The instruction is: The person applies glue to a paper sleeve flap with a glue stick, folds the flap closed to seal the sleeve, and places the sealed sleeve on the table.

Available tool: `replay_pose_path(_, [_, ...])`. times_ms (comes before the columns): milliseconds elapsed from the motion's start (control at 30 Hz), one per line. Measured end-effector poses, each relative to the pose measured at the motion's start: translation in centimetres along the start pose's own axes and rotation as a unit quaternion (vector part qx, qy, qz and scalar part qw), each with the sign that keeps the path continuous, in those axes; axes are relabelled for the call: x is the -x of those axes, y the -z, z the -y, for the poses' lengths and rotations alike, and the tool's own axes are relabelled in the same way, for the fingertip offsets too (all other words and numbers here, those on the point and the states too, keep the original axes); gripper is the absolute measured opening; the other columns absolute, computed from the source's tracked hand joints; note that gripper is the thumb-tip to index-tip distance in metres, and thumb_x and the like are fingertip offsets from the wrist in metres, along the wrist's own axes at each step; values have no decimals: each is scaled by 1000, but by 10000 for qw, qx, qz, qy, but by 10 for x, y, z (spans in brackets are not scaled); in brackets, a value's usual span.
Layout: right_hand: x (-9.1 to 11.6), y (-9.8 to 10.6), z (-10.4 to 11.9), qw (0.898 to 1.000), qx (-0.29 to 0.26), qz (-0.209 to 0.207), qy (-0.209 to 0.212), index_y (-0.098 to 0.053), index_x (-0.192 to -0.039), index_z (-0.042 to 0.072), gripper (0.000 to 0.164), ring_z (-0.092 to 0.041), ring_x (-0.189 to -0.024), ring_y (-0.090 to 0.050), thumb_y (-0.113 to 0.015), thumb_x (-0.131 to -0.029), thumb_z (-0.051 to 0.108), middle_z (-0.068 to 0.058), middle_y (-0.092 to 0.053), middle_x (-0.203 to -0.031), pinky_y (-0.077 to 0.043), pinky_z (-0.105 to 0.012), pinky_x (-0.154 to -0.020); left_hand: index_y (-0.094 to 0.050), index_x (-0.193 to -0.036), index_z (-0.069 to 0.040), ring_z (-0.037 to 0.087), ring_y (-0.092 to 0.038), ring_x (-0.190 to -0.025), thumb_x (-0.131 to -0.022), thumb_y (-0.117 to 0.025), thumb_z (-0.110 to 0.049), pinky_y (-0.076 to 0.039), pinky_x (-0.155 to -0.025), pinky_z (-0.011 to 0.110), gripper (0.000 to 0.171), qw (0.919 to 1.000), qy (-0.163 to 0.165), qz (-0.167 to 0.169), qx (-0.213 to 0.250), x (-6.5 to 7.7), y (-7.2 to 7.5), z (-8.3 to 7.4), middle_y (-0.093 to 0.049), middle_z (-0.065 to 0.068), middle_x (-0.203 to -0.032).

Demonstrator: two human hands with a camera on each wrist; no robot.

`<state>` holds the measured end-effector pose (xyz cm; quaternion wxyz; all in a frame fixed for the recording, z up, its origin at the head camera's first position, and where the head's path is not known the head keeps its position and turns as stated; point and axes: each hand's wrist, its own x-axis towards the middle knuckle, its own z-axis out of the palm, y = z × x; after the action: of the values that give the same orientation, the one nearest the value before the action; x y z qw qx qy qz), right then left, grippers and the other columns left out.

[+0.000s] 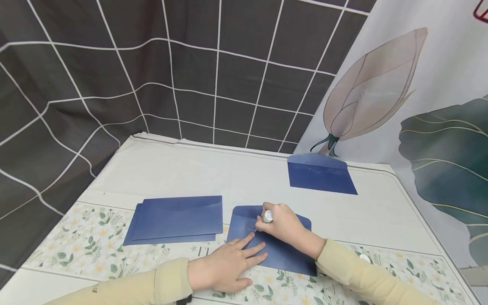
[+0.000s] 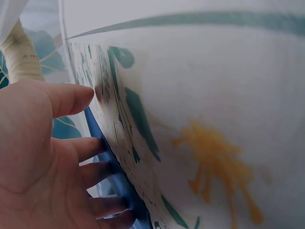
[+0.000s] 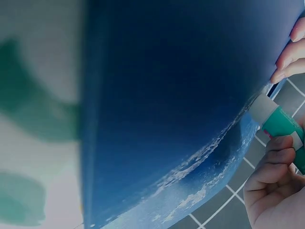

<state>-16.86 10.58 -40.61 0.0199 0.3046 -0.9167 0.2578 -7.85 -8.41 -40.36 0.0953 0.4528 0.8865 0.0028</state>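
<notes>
one curled right grip [image 1: 284, 224] holds, apparently, a glue stick [image 3: 281, 123].

Covered Table [image 1: 190, 169], Blue Envelopes

A white cover [image 1: 385, 216] with a flowered band [image 1: 101, 239] topped it. Overlapping blue envelopes [image 1: 179, 218] sat toward the left edge, partly on the band. The middle envelope [image 1: 284, 256] lay nearer the front, its flap toward the far edge. The far envelope [image 1: 324, 180], flap open, reached the far edge near the right corner.
</notes>
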Motion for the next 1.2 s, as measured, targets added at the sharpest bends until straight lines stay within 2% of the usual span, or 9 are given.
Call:
replay_pose_path(200, [5,3,-4,9999,39,-25,-146,-56,-71,16,13,5,-42,-43,-66,-80,17,10,-55,-53,-38,-14,-42,-32,-151,-24,32,-26,-146,-98,-44,-48,-39,-111,39,60,10000,-15,-11,-9,0,0,0,-27,0,-158])
replay_pose_path(433, [9,6,-10,9999,66,-144,-67,-55,-70,17,15,6,-42,-42,-66,-80,17,11,-55,-52,-38,-14,-42,-32,-151,-25,30,-26,-146,-97,-45,-49,-38,-111,39,60,10000,13,-3,42,0,0,1,-27,-2,-158])
replay_pose_path(633, [12,8,-13,9997,152,-185,-97,-53,-69,16,16,7,-42,-42,-66,-79,17,11,-54,-51,-37,-13,-41,-31,-151,-28,27,-25,-147,-98,-44,-49,-36,-113,40,59,9994,-9,66,343,0,1,7,-26,-5,-159])
replay_pose_path(867, [16,11,-17,9993,159,-201,-256,-52,-69,17,18,5,-41,-41,-66,-79,18,11,-52,-50,-37,-15,-41,-26,-153,-27,18,-17,-149,-100,-40,-49,-27,-118,43,59,9968,-339,316,647,0,3,18,-21,-5,-160])
replay_pose_path(1067, [19,13,-20,9994,128,-205,-253,-52,-69,17,17,5,-42,-42,-67,-79,17,11,-52,-50,-37,-15,-42,-26,-153,-26,19,-14,-150,-99,-43,-49,-25,-118,45,61,9942,-408,362,923,0,2,21,-19,-5,-161])
replay_pose_path(1200, [21,14,-22,9995,107,-199,-222,-53,-70,16,17,6,-41,-41,-66,-80,16,11,-52,-50,-37,-15,-41,-27,-153,-26,19,-15,-150,-98,-44,-49,-26,-118,45,61,9944,-382,346,925,0,2,20,-20,-5,-161])
